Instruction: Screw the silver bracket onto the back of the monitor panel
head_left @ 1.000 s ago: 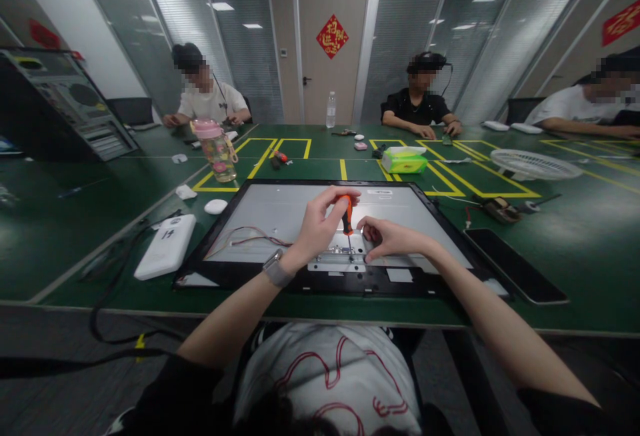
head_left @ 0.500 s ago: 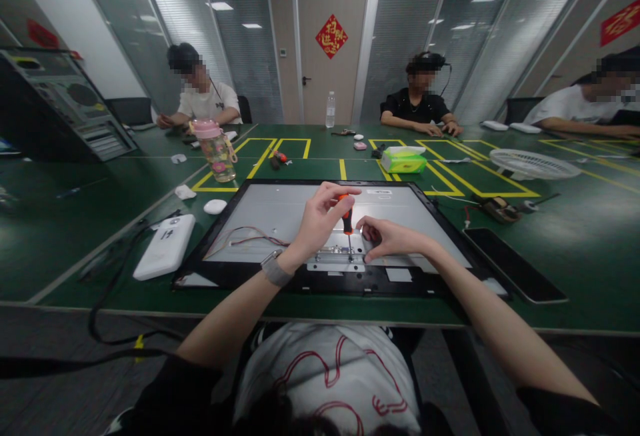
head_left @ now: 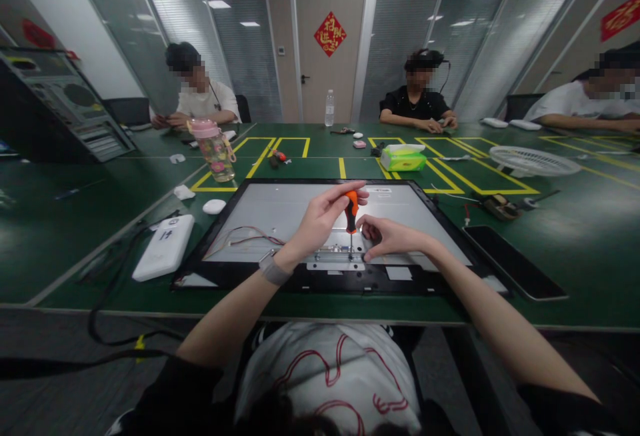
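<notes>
A flat monitor panel (head_left: 280, 213) in a black frame lies face down on the green table (head_left: 75, 223) in front of me. My left hand (head_left: 320, 219) is closed round the orange handle of a small screwdriver (head_left: 352, 213), which stands upright with its tip on a metal bracket (head_left: 340, 259) at the panel's near edge. My right hand (head_left: 387, 236) rests beside the shaft with fingers curled, pinching near the tip. Thin coloured wires (head_left: 245, 236) run across the panel's left part.
A white box (head_left: 165, 246) lies left of the panel, a dark phone-like slab (head_left: 513, 269) right of it. Further off are a pink-lidded bottle (head_left: 215, 149), a green tissue pack (head_left: 404, 158), a white fan grille (head_left: 533, 161) and a computer case (head_left: 65, 103). Three people sit round the table.
The screwdriver's handle shows more between my left fingers and has shifted slightly right. My right hand has hardly moved. The view has tilted a little.
</notes>
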`<state>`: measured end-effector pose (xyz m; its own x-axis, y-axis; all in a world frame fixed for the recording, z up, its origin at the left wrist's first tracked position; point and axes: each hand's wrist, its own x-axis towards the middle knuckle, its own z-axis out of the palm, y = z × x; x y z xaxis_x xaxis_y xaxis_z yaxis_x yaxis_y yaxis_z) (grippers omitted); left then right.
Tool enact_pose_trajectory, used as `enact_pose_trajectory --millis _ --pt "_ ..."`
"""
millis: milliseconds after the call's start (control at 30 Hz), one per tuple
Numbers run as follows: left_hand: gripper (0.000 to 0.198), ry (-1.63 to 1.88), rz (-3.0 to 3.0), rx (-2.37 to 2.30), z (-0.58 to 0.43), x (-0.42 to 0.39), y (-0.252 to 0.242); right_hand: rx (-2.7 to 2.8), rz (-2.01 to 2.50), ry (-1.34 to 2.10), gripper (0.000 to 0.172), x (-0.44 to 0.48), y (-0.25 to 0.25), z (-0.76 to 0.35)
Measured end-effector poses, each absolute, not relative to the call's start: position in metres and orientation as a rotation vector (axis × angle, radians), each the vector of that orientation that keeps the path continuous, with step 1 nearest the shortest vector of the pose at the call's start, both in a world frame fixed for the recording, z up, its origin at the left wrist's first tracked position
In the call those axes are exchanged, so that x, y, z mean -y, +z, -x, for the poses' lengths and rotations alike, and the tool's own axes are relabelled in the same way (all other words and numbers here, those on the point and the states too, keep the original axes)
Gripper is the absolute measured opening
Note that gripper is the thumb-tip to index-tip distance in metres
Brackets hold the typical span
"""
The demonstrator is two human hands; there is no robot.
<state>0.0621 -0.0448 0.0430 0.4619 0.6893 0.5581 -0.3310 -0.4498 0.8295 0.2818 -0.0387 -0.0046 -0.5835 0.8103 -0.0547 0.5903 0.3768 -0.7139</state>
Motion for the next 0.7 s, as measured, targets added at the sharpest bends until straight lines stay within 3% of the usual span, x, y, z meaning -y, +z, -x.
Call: enact_pose_trajectory --millis 200,367,533,700 --pt "0.018 1.366 -1.806 -0.467 -0.0605 0.0436 0.0424 2.343 1.226 1.010 0.067 0.0386 -0.0049 -0.2821" --pt "0.032 1.279 -1.753 -0.361 -0.0589 0.0428 0.0424 2.338 1.222 1.005 0.068 0.0377 -0.0067 -0.2830" --pt "0.019 1.360 -1.835 -0.463 -0.0589 0.0443 0.0442 2.342 1.231 0.999 0.066 0.0377 -0.0058 -0.2827" --pt "0.032 1.271 -1.760 -0.360 -0.0598 0.0414 0.0409 2.342 1.221 0.993 0.068 0.0368 -0.0077 -0.2832"
